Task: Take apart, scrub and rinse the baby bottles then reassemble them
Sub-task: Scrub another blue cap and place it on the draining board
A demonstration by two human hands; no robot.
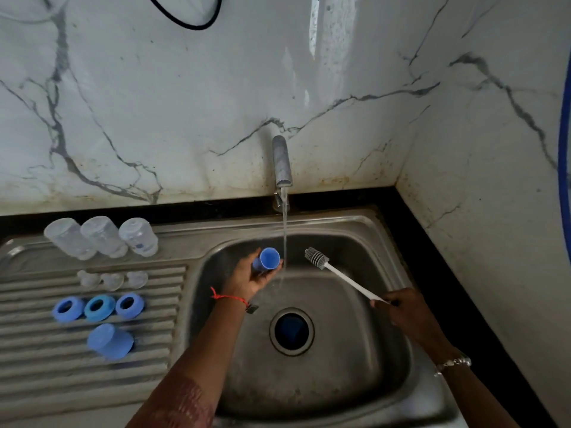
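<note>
While I am watching remotely, a smooth, round blue plastic cap [266, 260] is hovering over the steel sink [355, 359], just beside the water stream [285, 236]. The left hand [250, 278] is gripping it, fingers curled; the right hand [398, 307] is pinching the thin white handle of a ribbed grey brush [343, 278].
</note>
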